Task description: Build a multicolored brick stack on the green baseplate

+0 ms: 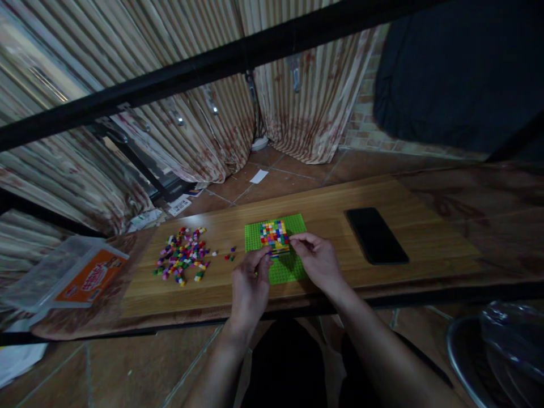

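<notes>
A green baseplate (289, 273) lies on the wooden board, with a block of many-coloured toy bricks (274, 233) built up on it. My left hand (251, 277) is at the block's near left corner, thumb and forefinger bent together; whether a brick sits between them is too small to make out. On the other side, my right hand (317, 258) has its fingertips pinched at the block's right edge. What those fingertips hold, if anything, cannot be made out either. A few loose bricks (229, 257) lie left of the baseplate.
A heap of small coloured bricks (182, 255) is spread on the board's left part. To the right lies a black phone (376, 235). A clear plastic box (63, 277) with an orange label stands at the far left. A dark bar (204, 62) crosses above.
</notes>
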`<state>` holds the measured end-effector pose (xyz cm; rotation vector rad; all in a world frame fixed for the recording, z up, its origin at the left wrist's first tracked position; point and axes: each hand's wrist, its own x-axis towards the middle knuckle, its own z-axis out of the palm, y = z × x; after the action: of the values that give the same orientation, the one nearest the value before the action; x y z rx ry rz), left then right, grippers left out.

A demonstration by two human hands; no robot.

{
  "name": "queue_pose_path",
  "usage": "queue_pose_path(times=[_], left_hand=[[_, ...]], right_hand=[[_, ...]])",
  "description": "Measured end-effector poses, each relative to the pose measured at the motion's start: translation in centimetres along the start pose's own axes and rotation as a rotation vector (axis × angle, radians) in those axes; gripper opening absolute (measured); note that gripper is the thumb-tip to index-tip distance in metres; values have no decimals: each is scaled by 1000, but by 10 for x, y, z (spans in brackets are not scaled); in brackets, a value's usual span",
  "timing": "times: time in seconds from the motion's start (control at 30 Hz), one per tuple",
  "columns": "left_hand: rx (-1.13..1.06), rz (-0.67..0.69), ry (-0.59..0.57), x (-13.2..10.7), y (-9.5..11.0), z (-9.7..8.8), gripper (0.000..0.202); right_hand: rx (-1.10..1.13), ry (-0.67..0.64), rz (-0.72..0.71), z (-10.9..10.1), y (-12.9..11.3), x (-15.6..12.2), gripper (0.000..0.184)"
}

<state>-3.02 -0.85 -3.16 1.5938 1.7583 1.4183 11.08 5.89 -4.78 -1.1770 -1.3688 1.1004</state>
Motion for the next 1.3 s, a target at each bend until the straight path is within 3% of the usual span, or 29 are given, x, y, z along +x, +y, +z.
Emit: queue_pose_path(times=[0.3, 0.8, 1.03, 1.3], left_hand=[[365, 251, -44, 19, 5, 7, 26], [556, 309, -122, 28, 3, 17, 27], [511, 214, -83, 30, 6, 17, 23], [432, 374, -47, 27, -2, 17, 13]], right_hand=[[-12, -6, -1, 1, -2, 0, 22], [-25, -24, -5, 0, -4, -1, 22], [-15, -36, -9, 0, -4, -1, 22], [-41, -23, -22, -1, -4, -1, 20]])
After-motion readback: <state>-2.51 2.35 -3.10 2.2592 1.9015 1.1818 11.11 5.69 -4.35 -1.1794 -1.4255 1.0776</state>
